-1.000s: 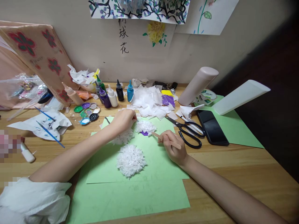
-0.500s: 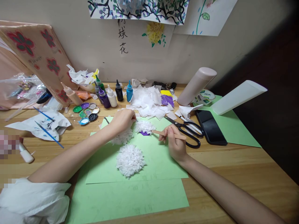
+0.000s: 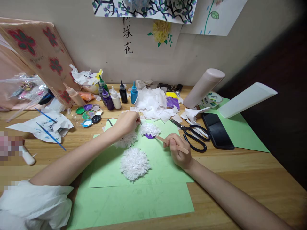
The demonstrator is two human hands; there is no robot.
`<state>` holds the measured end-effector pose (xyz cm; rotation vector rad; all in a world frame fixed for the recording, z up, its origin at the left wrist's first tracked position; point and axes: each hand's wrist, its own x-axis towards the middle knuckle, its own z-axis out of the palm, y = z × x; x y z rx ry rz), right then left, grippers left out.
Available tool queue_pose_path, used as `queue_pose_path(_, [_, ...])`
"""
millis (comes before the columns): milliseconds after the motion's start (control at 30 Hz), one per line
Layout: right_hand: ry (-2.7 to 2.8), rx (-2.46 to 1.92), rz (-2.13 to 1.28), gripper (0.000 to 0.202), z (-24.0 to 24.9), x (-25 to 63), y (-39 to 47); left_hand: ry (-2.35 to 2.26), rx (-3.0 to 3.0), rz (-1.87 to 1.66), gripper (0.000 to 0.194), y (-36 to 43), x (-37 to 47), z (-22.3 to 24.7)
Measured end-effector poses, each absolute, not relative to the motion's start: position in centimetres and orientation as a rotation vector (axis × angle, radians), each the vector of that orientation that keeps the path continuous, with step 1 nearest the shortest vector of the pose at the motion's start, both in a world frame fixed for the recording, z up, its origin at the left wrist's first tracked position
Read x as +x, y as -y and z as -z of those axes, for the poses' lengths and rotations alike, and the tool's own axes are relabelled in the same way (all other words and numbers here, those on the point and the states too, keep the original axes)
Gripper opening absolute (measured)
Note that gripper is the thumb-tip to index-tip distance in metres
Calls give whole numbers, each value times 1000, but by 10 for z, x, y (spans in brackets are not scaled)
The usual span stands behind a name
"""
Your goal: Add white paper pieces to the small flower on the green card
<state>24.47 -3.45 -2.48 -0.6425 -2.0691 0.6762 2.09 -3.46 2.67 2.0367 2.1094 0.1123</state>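
Observation:
In my right hand (image 3: 178, 148) is a flat wooden stick (image 3: 161, 139), its tip touching a small purple piece (image 3: 150, 136) at the lower edge of a white ruffled paper flower (image 3: 149, 129). My left hand (image 3: 130, 123) is closed at the upper left of that flower, fingertips pinched; whatever they hold is hidden. Beneath the left wrist lies a second white flower (image 3: 126, 140), partly covered. A third, round white flower (image 3: 135, 164) rests nearer to me on the green sheet (image 3: 163, 169).
Behind the hands are a pile of white paper pieces (image 3: 153, 102) and paint bottles (image 3: 116, 98). Black scissors (image 3: 192, 132) and a phone (image 3: 218, 131) lie right of my right hand. Paint-stained paper with blue brushes (image 3: 53, 131) lies left, beyond my left forearm.
My right hand has turned slightly, and the stick now slants more steeply down to the right. The left hand keeps its pinch near the flower. The whole view has shifted a little.

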Motion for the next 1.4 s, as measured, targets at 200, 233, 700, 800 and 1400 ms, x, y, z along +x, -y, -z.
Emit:
queue_pose_path(200, [2101, -723, -713, 25, 23, 243, 33, -2105, 2048, -126, 17, 34, 20, -25])
queue_pose_path(233, [2093, -733, -741, 25, 23, 242, 32, -2104, 2048, -129, 17, 34, 20, -25])
queue_pose_path(700, [1823, -721, -953, 32, 30, 247, 35, -2051, 2063, -207, 15, 33, 15, -25])
queue_pose_path(800, [1790, -639, -924, 33, 33, 251, 37, -2072, 2056, -252, 17, 31, 11, -27])
queue_pose_path(1400, [1846, -595, -943, 32, 33, 251, 35, -2033, 2254, -80, 18, 32, 16, -33])
